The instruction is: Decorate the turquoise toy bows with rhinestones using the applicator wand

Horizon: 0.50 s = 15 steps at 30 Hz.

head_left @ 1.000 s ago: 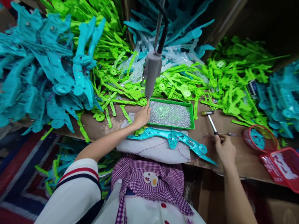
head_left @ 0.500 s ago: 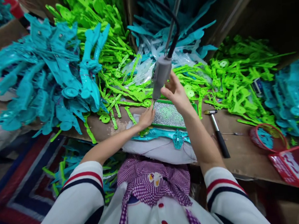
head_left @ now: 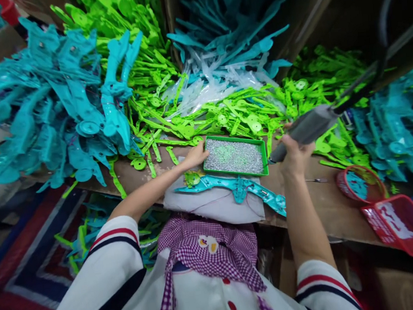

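Observation:
My right hand [head_left: 295, 157] is closed around a grey electric screwdriver [head_left: 305, 129], tilted with its tip pointing left at the right end of a green tray [head_left: 265, 155]. Small silvery screws [head_left: 233, 156] fill the tray. At the tray's left end, my left hand [head_left: 196, 156] has its fingers closed on the rim; whether a small piece is also between them cannot be made out. A long blue plastic part [head_left: 216, 180] with thin wires lies on a white pad [head_left: 211, 205] in front of the tray, a small green part [head_left: 192, 178] at its left.
Blue parts [head_left: 53, 101] are heaped at the left, green parts [head_left: 148, 68] behind the tray. Clear plastic pieces [head_left: 214, 77] lie in the middle. On the right are a red round basket [head_left: 343, 186], a red tray [head_left: 411, 228] and more blue parts [head_left: 399, 128].
The screwdriver has swung right and down, away from my left hand, and my right hand has closed around it. My left hand stays at the tray's left end. The hammer is now hidden.

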Tool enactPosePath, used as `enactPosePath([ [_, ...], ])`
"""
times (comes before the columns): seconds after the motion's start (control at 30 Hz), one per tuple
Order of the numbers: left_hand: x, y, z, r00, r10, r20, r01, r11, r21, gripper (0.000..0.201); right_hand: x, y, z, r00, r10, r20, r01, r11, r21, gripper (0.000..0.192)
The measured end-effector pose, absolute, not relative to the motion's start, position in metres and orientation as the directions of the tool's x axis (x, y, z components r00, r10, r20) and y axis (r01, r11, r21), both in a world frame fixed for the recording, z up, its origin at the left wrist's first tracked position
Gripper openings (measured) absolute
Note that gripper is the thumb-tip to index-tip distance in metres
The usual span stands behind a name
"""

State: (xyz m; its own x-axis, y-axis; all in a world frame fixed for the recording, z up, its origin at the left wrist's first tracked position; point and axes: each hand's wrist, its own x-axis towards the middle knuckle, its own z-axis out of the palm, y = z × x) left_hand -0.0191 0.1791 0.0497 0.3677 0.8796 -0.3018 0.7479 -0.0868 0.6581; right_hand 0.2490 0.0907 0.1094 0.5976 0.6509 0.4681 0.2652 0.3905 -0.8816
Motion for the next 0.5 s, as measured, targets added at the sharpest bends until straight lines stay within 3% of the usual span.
enactPosePath([
  [0.17, -0.017, 0.180, 0.078, 0.337, 0.778, -0.530, 0.467, 0.351, 0.812, 0.057, 0.266, 0.048, 0.114, 0.656, 0.594, 0.466, 0.293, 0.369, -0.882, 0.027],
  [0.5, 0.012, 0.180, 0.137, 0.414, 0.822, -0.391, 0.349, 0.253, 0.902, 0.070, 0.272, 0.038, 0.110, 0.651, 0.590, 0.478, 0.319, 0.359, -0.877, 0.033],
])
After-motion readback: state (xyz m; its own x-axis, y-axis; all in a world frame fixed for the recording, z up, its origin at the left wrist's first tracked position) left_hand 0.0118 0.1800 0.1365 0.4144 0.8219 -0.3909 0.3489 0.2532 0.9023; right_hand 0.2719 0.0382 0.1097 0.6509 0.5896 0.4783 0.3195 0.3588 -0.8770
